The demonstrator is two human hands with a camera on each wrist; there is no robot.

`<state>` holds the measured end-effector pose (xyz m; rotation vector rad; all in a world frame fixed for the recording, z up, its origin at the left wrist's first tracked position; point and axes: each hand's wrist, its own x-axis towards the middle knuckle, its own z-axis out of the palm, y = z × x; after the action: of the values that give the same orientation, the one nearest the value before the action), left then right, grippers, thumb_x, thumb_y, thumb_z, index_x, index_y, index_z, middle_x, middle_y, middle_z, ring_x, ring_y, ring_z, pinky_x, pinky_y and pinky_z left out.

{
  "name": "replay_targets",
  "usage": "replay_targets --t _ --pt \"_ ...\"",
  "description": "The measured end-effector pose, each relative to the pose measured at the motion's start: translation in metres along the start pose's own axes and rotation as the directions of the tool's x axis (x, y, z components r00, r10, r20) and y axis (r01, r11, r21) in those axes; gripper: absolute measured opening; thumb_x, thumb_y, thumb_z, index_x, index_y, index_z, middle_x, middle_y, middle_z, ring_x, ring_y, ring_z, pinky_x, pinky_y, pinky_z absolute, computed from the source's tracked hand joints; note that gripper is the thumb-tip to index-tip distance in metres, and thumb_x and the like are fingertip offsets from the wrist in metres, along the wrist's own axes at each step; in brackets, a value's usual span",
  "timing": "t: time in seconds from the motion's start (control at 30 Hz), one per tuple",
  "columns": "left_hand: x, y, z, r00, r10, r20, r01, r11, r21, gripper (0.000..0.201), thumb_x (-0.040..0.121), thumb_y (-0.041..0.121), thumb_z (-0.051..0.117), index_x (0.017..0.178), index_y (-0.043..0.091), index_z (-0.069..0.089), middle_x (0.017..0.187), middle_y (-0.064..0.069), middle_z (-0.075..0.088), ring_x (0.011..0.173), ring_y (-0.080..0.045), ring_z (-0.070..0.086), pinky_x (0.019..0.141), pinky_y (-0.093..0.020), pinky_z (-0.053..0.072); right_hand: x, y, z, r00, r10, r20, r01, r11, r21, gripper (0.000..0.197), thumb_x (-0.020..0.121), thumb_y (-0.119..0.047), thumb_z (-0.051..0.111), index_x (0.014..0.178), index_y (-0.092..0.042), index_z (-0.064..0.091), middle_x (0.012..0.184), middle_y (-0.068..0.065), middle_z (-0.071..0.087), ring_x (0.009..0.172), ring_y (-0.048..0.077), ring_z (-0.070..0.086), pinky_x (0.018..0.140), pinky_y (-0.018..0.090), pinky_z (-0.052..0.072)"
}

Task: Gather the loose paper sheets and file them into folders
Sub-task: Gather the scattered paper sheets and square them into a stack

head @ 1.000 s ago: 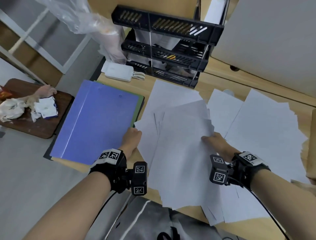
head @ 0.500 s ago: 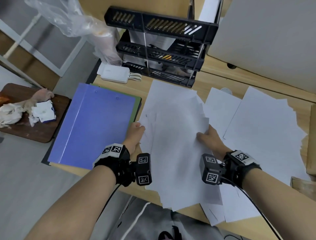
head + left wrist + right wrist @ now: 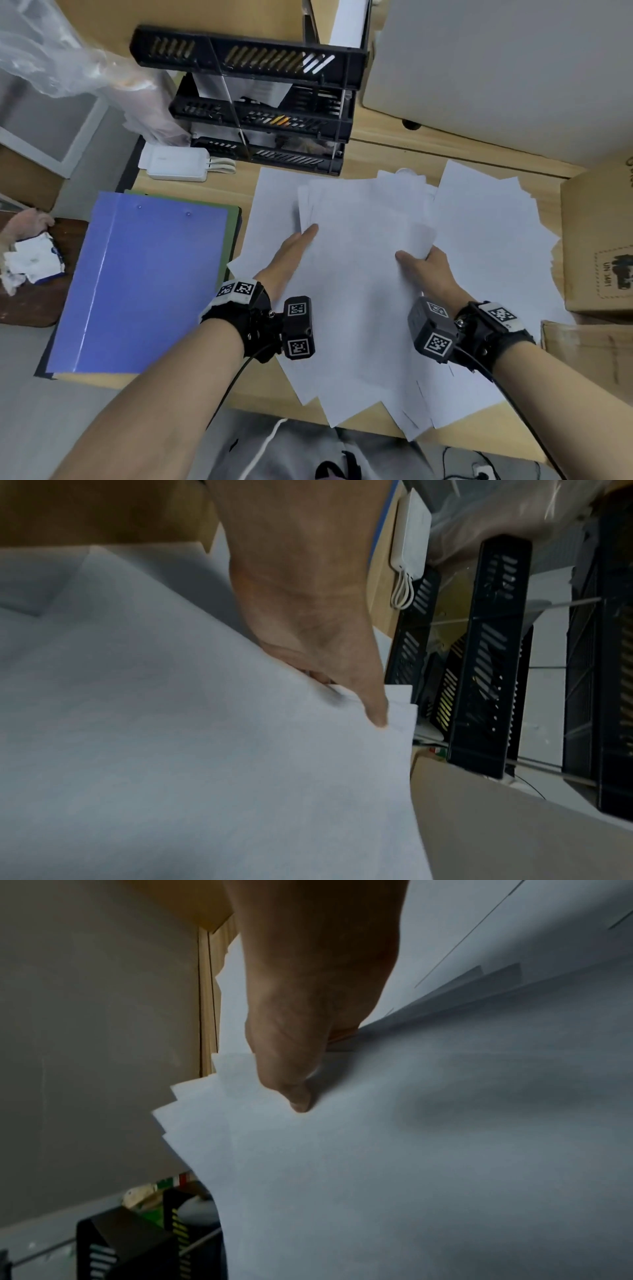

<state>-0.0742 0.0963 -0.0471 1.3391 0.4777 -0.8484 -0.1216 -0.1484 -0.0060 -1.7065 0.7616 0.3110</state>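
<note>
A light wooden desk (image 3: 219, 178) stands over grey floor (image 3: 27, 394), beside a dark wooden stool (image 3: 30, 308).

Reaching forward with both forearms, tagged black bands strapped on the wrists. Left hand (image 3: 291, 253) pinching, thumb lying on top. Right hand (image 3: 430, 270) pinching likewise.

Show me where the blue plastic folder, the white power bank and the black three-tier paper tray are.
blue plastic folder (image 3: 144, 284): head view, middle of its front cover.
white power bank (image 3: 178, 164): head view, its flat top.
black three-tier paper tray (image 3: 246, 58): head view, top tier's front wall.
</note>
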Motion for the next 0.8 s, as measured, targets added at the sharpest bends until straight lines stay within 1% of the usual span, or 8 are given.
replay_targets --t 0.07,0.1,0.27,0.37,0.43,0.57,0.67,0.8 --pt "-0.001 0.006 0.01 0.997 0.076 0.009 -0.076 0.995 0.065 0.02 0.091 0.04 0.065 0.109 0.032 0.062 0.114 0.006 0.07 0.101 -0.013 0.068 0.096 -0.038 0.052 0.002 0.001 -0.006 1.0 0.022 -0.017 -0.022 0.999 0.034 0.01 0.089 -0.01 0.062 0.098 -0.006 0.066 0.085 0.008 0.07 0.07 0.023 0.068 0.065 0.034 0.056" --pt "0.001 0.008 0.014 0.992 0.123 0.006 -0.123 0.987 0.107 0.015 0.093 0.027 0.065 0.108 0.029 0.064 0.115 0.002 0.071 0.103 -0.017 0.068 0.097 -0.042 0.052 0.003 0.001 -0.009 0.999 0.032 -0.026 -0.031 0.998 0.05 0.011 0.089 -0.013 0.064 0.097 -0.007 0.066 0.083 0.007 0.071 0.068 0.022 0.069 0.066 0.035 0.056" --pt "0.01 0.018 0.024 0.987 0.148 0.059 -0.154 0.983 0.099 0.026 0.095 0.004 0.055 0.109 0.022 0.066 0.113 -0.002 0.071 0.103 -0.024 0.068 0.089 -0.038 0.055 0.009 0.003 -0.022 0.995 0.094 0.014 -0.095 0.995 0.025 0.004 0.091 -0.013 0.063 0.094 -0.009 0.064 0.079 0.004 0.069 0.054 0.011 0.067 0.048 0.021 0.05" --pt "0.015 0.024 0.025 0.986 0.161 0.036 -0.165 0.962 0.22 0.024 0.094 0.004 0.049 0.103 0.016 0.067 0.102 0.002 0.068 0.095 -0.019 0.063 0.077 -0.024 0.049 0.017 0.009 -0.028 0.993 0.101 -0.067 -0.105 0.992 -0.066 0.015 0.092 -0.007 0.055 0.104 0.0 0.062 0.086 0.009 0.064 0.065 0.02 0.061 0.054 0.025 0.047" --pt "0.022 0.026 0.016 0.974 0.221 -0.056 -0.172 0.874 0.454 0.032 0.095 0.007 0.05 0.123 0.017 0.061 0.12 0.003 0.059 0.113 -0.015 0.053 0.086 -0.021 0.04 0.024 0.012 -0.032 0.985 0.098 -0.14 -0.114 0.987 -0.112 0.017 0.092 -0.004 0.052 0.102 0.005 0.061 0.086 0.013 0.059 0.067 0.023 0.054 0.055 0.028 0.041" --pt "0.037 0.019 -0.011 0.949 0.271 -0.16 -0.079 0.696 0.713 0.061 0.089 0.02 0.064 0.146 0.017 0.04 0.149 -0.006 0.036 0.139 -0.024 0.031 0.109 -0.031 0.029 0.034 0.016 -0.034 0.978 0.138 -0.159 -0.158 0.98 -0.121 0.008 0.092 -0.003 0.051 0.094 -0.001 0.059 0.082 0.013 0.06 0.063 0.021 0.054 0.055 0.028 0.042" --pt "0.045 0.013 -0.012 0.957 0.242 -0.161 -0.017 0.599 0.801 0.076 0.085 0.027 0.069 0.15 0.019 0.031 0.152 -0.008 0.03 0.14 -0.028 0.026 0.11 -0.038 0.029 0.038 0.019 -0.031 0.976 0.189 -0.108 -0.198 0.977 -0.077 0.01 0.094 -0.004 0.052 0.102 -0.004 0.057 0.079 0.005 0.06 0.066 0.019 0.057 0.054 0.028 0.044" --pt "0.055 0.009 0.0 0.941 0.291 -0.175 0.03 0.444 0.895 0.095 0.076 0.036 0.075 0.153 0.023 0.02 0.154 -0.007 0.022 0.14 -0.029 0.022 0.11 -0.042 0.027 0.044 0.027 -0.029 0.97 0.243 -0.018 -0.243 0.965 -0.096 0.02 0.094 -0.005 0.052 0.112 -0.001 0.058 0.084 0.007 0.064 0.071 0.023 0.062 0.056 0.028 0.046"
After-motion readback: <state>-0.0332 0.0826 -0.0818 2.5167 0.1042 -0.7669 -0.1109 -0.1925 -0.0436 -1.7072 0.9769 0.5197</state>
